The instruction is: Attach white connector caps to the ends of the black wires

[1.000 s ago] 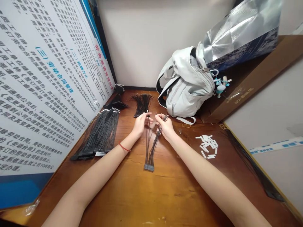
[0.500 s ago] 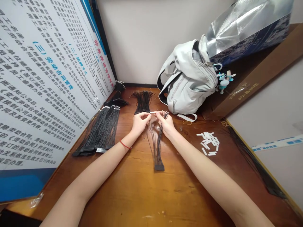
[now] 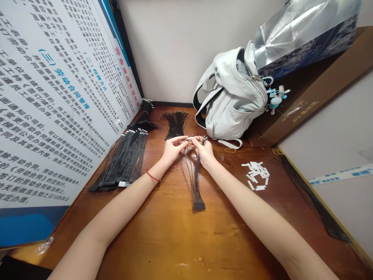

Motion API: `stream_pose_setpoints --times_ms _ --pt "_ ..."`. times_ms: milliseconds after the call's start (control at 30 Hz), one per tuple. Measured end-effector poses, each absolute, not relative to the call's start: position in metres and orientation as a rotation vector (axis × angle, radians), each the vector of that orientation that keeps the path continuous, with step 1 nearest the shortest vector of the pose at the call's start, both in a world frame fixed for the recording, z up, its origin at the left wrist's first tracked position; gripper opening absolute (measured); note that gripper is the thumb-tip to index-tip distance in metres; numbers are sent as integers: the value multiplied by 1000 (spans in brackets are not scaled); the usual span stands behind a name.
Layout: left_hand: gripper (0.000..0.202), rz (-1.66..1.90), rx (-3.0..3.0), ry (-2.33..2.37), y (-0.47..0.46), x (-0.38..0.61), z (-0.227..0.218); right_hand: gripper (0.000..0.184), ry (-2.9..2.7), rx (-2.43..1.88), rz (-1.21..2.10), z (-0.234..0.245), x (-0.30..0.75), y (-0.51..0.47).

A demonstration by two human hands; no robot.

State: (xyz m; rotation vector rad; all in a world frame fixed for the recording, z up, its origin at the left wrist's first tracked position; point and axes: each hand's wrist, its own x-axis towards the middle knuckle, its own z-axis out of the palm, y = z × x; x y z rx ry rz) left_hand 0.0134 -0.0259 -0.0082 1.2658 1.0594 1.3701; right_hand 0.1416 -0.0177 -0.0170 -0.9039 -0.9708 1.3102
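Note:
In front of me both hands meet above a black wire harness (image 3: pixel 196 181). Its wires hang toward me and end in a flat black connector (image 3: pixel 199 206) near the table surface. My right hand (image 3: pixel 205 152) is closed, pinching a small white connector housing (image 3: pixel 190 138) at its fingertips, with the bundle of wires running through the hand. My left hand (image 3: pixel 173 151) is closed in a pinch at the housing's left end, on a thin black wire as best I can see. The fingers hide the exact contact. Tiny metal wire ends stick out above my right fingers.
Left lies a pile of black harnesses with white tips (image 3: pixel 125 159), with a tied bundle (image 3: pixel 145 116) behind it. Another black bundle (image 3: pixel 176 122) lies beyond my hands. Right are loose white housings (image 3: pixel 257 175), a white backpack (image 3: pixel 233 97), a cardboard box (image 3: pixel 314 93) and more dark wires (image 3: pixel 314 198).
The harness's lower connector has swung slightly to the right. My fingertips are closer together, and less of the white housing shows between them.

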Motion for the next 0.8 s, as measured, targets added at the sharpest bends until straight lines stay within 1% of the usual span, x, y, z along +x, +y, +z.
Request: stream_pose_setpoints --times_ms 100,300,600,800 --pt "26 1405 1273 1094 -26 14 -9 30 -958 -922 1278 -17 142 -17" --pt "22 1422 1259 1067 -27 16 -8 30 -1025 -921 1237 -21 141 -16" --pt "23 1464 1237 1047 -26 13 -9 30 -989 -943 1230 -21 140 -15" --pt "32 1497 1103 1079 -26 11 -9 30 -1086 -974 1167 -21 139 -17"
